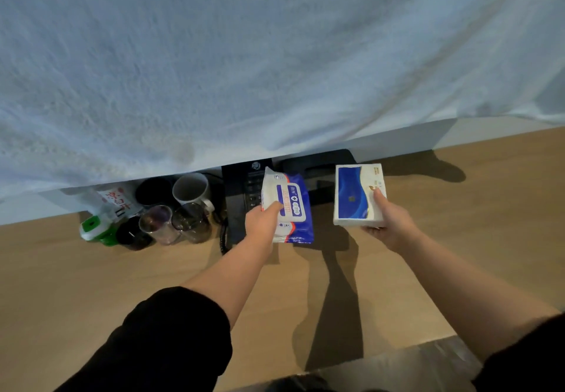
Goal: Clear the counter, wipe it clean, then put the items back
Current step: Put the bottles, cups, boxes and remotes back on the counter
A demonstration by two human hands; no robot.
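Observation:
My left hand grips a blue-and-white pack of wet wipes by its near end, held over the black telephone at the back of the wooden counter. My right hand holds a white-and-blue tissue pack from below, thumb on its top, a little above the counter to the right of the wipes. Both packs cast shadows on the wood.
A white cloth hangs close to the camera and hides the upper view. At back left stand a white mug, a dark mug, clear glasses, a green-lidded container and a plastic bottle.

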